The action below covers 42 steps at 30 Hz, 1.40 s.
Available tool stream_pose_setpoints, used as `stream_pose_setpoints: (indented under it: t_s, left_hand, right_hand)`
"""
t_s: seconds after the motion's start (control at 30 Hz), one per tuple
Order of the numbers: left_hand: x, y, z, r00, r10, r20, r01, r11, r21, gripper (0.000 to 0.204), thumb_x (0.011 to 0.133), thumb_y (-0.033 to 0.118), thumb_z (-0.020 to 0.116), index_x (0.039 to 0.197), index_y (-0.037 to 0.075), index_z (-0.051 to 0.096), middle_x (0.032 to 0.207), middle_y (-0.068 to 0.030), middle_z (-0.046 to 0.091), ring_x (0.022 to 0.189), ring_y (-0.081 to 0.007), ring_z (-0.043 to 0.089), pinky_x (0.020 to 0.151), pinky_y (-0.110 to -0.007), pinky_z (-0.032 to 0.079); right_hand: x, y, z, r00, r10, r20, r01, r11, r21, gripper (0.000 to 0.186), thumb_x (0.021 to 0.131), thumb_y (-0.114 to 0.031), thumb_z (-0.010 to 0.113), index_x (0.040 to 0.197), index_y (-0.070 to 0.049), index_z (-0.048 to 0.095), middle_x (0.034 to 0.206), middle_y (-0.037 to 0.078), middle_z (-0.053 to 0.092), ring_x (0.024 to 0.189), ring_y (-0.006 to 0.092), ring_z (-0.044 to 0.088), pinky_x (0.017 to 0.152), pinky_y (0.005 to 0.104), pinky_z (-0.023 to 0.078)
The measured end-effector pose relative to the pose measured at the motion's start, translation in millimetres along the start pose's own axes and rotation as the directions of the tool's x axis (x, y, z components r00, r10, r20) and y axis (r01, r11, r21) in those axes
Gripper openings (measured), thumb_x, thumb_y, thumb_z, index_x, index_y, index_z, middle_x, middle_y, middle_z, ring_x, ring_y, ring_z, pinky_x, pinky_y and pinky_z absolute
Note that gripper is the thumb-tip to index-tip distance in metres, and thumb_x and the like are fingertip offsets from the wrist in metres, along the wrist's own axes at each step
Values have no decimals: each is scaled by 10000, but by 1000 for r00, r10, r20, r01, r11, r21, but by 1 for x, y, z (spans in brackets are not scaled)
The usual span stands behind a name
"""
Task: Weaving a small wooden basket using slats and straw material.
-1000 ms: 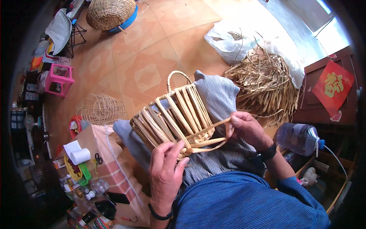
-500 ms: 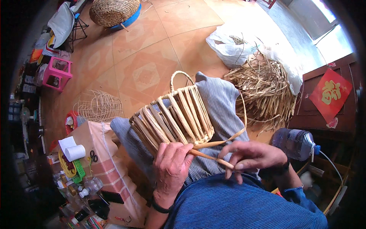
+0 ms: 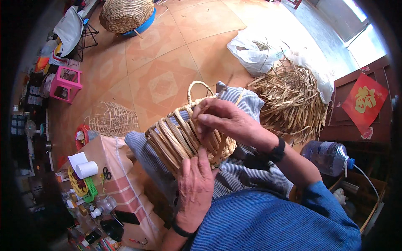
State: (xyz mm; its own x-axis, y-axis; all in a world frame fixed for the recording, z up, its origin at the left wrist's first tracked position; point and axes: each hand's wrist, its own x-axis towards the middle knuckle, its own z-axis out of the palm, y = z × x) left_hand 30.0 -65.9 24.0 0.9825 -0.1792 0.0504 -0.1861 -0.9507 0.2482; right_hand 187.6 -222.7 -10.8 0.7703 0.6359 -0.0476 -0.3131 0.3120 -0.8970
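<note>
A small woven straw basket point(image 3: 169, 144) with upright slats and a looped handle point(image 3: 201, 83) lies tilted on a striped grey cloth point(image 3: 238, 178) over my lap. My left hand point(image 3: 194, 188) grips its near edge, thumb and index finger pressed against the weave. Above the slats, my right hand point(image 3: 228, 121) is closed in a pinch, raised toward the handle side. A flat straw strand point(image 3: 220, 151) rises from the near rim beside my left fingertips toward my right hand. My right fingers partly hide the strand and the slats behind them.
A heap of dry straw point(image 3: 289, 98) and a white plastic bag point(image 3: 251, 56) lie at the right. Beyond my right arm is a large water bottle point(image 3: 324, 157). At left, a cloth-covered table point(image 3: 121, 167) bears scissors point(image 3: 107, 173) and a paper roll point(image 3: 87, 169). A wire-like frame point(image 3: 113, 119) stands behind.
My right hand has moved up and left from beside the basket's near edge to over its slats, carrying the strand. My left hand has stayed at the near rim, its fingers shifted slightly.
</note>
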Motion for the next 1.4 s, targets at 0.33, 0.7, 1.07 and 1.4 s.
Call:
stream_pose_setpoints:
  t_s: [0.33, 0.7, 1.07, 1.4]
  left_hand:
    - [3, -4, 3, 989, 123, 83, -137, 971, 194, 414, 963, 111, 689, 1356, -19, 685, 1146, -141, 681, 1014, -271, 628, 820, -390, 575]
    - [-2, -12, 9, 999, 43, -16, -43, 998, -49, 289, 948, 105, 751, 1227, 33, 728, 1072, -114, 667, 1036, -314, 639, 839, -448, 580]
    - [3, -7, 10, 996, -34, -83, 18, 982, -189, 502, 731, -12, 912, 1196, 64, 738, 988, -107, 672, 970, -354, 645, 872, -478, 548]
    - [-7, -23, 18, 973, -89, -212, 20, 951, -307, 432, 722, -61, 878, 1116, 66, 756, 972, -109, 672, 941, -366, 619, 844, -483, 519]
  right_hand:
    - [-5, -17, 27, 975, -126, 183, 211, 267, -940, 146, 952, -150, 739, 1018, -19, 734, 873, 197, 747, 842, 434, 766, 708, 516, 609]
    - [-23, 11, 25, 977, -185, 101, 182, 500, -847, 395, 919, -111, 811, 1269, -16, 654, 857, 183, 729, 825, 354, 778, 701, 482, 603]
    - [-111, 38, -34, 940, 310, -144, -283, 942, 183, 216, 1137, -161, 710, 1309, -38, 669, 938, 25, 782, 620, 51, 596, 538, 193, 437]
    - [-90, 13, -24, 936, 346, 64, -352, 914, 202, 245, 1098, -233, 783, 1219, -55, 666, 832, -22, 715, 617, 35, 572, 547, 197, 417]
